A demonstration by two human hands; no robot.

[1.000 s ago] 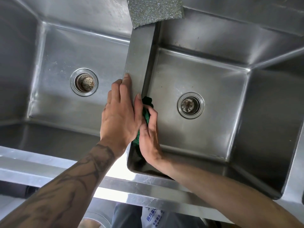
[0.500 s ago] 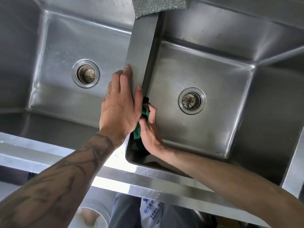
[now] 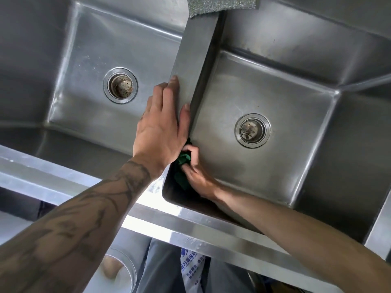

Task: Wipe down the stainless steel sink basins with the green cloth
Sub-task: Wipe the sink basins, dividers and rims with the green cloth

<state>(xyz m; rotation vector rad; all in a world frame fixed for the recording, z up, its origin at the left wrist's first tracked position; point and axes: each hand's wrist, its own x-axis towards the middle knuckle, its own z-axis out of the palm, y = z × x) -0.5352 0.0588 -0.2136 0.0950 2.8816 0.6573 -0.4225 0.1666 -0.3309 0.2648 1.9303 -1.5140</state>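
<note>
Two stainless steel basins lie side by side, the left basin (image 3: pixel 88 49) and the right basin (image 3: pixel 296 98), split by a steel divider (image 3: pixel 194 51). My left hand (image 3: pixel 163 125) rests flat on the divider with straight fingers. Inside the right basin, my right hand (image 3: pixel 196 176) grips the crumpled green cloth (image 3: pixel 183 163) and holds it against the divider-side wall near the front corner. My left hand hides part of the cloth.
Each basin has a round drain, the left drain (image 3: pixel 120 85) and the right drain (image 3: pixel 252 130). A grey scouring pad (image 3: pixel 220 5) lies over the far end of the divider. The sink's steel front rim (image 3: pixel 190 225) runs below my arms.
My right hand with the cloth has slid down and toward the front corner along the divider wall. The left hand stays on the divider. The view has shifted slightly.
</note>
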